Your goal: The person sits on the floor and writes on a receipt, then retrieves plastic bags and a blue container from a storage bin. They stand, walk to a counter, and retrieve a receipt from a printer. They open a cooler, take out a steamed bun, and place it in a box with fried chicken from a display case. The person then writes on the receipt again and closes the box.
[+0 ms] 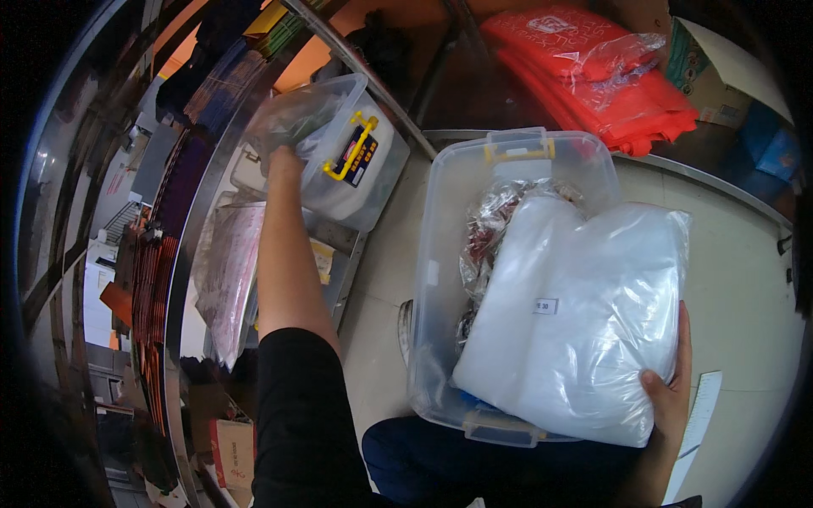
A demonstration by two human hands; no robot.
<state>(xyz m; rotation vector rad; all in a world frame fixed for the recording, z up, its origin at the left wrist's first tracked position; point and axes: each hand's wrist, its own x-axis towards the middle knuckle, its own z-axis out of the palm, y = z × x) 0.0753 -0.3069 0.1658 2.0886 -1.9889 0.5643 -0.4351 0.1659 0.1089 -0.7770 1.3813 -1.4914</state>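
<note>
My right hand [668,387] grips the right edge of a large clear bag of white plastic sheeting [591,355], with the thumb on top. A small printed label sits on the bag, which rests tilted across an open clear plastic storage box [438,381]. Plastic-wrapped dark red items [486,235] show in that box, partly covered by the bag. On the left, my left arm reaches to a second clear storage box [381,171] with a yellow handle [349,149]. My left hand [279,136] is at its open top, blurred behind clear plastic, so its grasp is unclear.
Plastic-wrapped flat sheets [232,279] lie on the metal shelf near my left forearm. Red folded fabric bags [597,76] rest on a shelf at the back. A white ruler [698,406] lies right of my right hand. A cardboard carton [234,454] stands at lower left.
</note>
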